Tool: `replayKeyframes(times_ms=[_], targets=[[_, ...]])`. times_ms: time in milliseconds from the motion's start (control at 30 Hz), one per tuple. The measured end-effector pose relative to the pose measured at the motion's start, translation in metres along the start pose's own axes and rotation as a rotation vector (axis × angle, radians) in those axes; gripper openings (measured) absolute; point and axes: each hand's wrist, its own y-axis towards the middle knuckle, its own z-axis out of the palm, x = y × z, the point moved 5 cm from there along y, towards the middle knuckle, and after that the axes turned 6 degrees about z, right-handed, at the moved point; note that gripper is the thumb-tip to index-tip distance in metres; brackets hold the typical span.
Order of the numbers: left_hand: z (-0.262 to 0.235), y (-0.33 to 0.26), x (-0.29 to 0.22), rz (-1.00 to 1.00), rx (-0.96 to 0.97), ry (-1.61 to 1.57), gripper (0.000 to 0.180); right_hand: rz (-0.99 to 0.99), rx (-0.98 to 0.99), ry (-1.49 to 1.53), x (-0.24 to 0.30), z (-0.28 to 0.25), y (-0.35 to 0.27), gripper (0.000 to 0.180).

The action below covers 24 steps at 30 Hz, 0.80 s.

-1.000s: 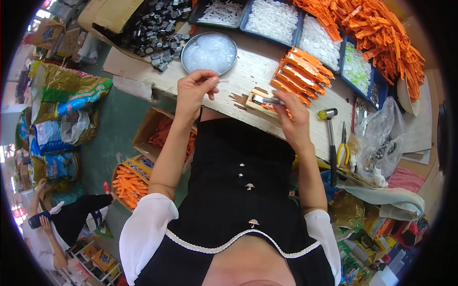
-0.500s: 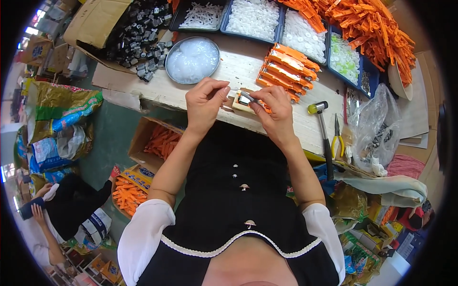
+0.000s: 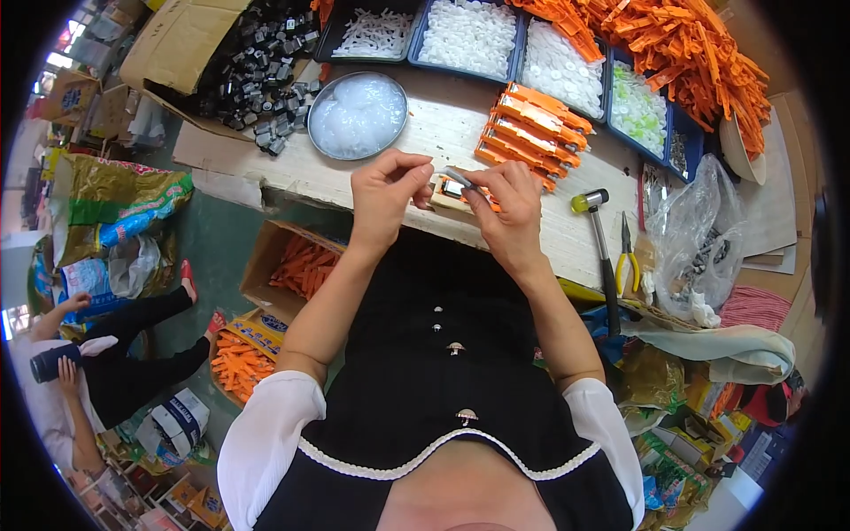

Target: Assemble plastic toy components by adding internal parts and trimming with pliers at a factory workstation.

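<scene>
Where green floor opens at left, the worn white worktable begins, bare between an orange stack and a round dish. Near its edge, the left hand pinches fingertips together, contents unclear; the right hand clamps a slim grey piece above an orange-and-metal part.

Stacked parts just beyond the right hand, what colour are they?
The stacked parts are orange, clearest in the head view.

Green floor left of worn, white-topped worktable; bright glare near left rim.
</scene>
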Motion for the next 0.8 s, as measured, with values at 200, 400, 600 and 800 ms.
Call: replayKeyframes(times_ms=[200, 400, 600, 800], targets=[[-0.005, 0.012, 0.015, -0.492, 0.153, -0.235, 0.008, -0.214, -0.046, -0.038, 0.002, -0.006, -0.003, 0.023], [0.000, 0.012, 0.027, -0.648, 0.287, -0.298, 0.009, -0.433, -0.048, -0.166, 0.011, -0.010, -0.011, 0.026], [0.010, 0.003, 0.037, -0.725, 0.311, -0.382, 0.014, -0.372, -0.016, -0.116, 0.006, -0.009, -0.014, 0.024], [0.018, -0.005, 0.025, -0.496, 0.284, -0.115, 0.018, -0.007, 0.028, 0.066, -0.027, -0.031, -0.021, 0.018]])
